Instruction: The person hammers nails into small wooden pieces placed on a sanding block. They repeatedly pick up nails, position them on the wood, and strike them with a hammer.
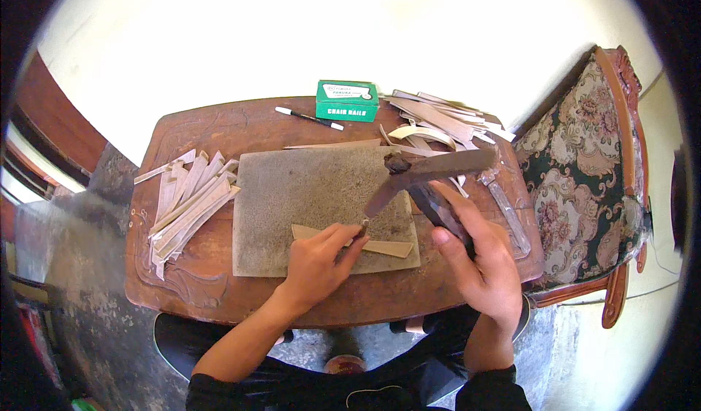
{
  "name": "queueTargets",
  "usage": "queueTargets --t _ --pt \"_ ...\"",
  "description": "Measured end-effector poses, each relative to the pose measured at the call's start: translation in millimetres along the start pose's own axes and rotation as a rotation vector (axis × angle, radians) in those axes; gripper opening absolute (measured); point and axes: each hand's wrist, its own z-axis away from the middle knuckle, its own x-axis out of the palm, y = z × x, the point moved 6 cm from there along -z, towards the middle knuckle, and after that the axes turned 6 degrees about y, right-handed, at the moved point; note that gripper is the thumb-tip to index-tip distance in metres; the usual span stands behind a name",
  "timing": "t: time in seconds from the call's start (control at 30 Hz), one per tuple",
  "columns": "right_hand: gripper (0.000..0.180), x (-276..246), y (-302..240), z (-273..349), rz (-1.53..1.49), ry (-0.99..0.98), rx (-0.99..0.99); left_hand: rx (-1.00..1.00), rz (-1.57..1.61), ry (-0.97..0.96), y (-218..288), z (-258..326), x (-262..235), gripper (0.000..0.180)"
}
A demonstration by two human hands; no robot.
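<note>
My right hand (pixel 483 268) is wrapped round the dark handle of a hammer (pixel 438 170). The hammer's worn, rusty brown head is raised, with its narrow end just above my left fingertips. My left hand (pixel 321 261) pinches a small nail (pixel 366 223) between thumb and fingers, most of it hidden by them. Under that hand lies a tan, tapered strip (pixel 387 247), its middle covered by my fingers. The strip rests on a worn, speckled grey board (pixel 292 184).
On the carved wooden table (pixel 219 122), bundled strips (pixel 193 203) lie left and more strips (pixel 438 119) lie back right. Behind the board are a green-and-white box (pixel 347 110) and a marker pen (pixel 308 118). A long flat tool (pixel 507 214) lies right, near a floral upholstered chair (pixel 577 170).
</note>
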Motion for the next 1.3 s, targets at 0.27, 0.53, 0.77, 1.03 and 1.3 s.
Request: queueTargets --t 0.27,0.53,0.77,1.03,1.3 --pt "0.047 -6 -15 1 0.079 -0.045 -0.105 0.034 0.004 0.028 3 -2 -1 0.015" --pt "0.047 0 -14 4 0.068 -0.056 -0.065 0.024 0.002 0.013 0 -1 -1 0.016" --pt "0.046 3 -5 3 0.036 -0.061 -0.058 0.014 -0.007 0.007 1 0 0 0.015" --pt "0.045 10 -6 6 0.041 -0.081 -0.028 -0.009 0.013 -0.003 -3 1 1 0.015" --pt "0.033 46 54 9 -0.541 -0.035 0.428 -0.039 0.061 0.042 -6 0 2 0.015"
